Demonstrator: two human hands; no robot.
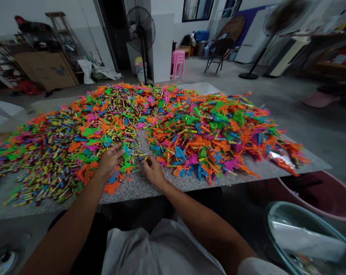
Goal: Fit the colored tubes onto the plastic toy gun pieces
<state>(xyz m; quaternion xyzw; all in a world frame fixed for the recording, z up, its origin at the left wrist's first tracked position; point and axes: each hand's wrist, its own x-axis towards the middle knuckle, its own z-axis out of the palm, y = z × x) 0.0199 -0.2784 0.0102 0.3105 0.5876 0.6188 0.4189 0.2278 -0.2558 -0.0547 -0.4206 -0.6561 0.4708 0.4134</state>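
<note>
My left hand (110,163) is closed, its fingers curled at the edge of the pile beside green and blue toy gun pieces (127,154). Whether one of those pieces is between its fingertips is hard to make out. Across a narrow gap, my right hand (154,172) pinches a small thin tube with a yellow part (145,159) between thumb and forefinger. Orange toy gun pieces (112,187) lie just below my left hand. To the left spreads a heap of small yellow, red and blue tubes (52,164).
A speckled stone tabletop (161,184) carries the heaps, with a larger mound of orange, green and blue toy guns (218,133) at right. A teal tub (275,208) and a pink tub (341,194) stand below the right edge. Behind are a fan (140,28) and pink stools (177,59).
</note>
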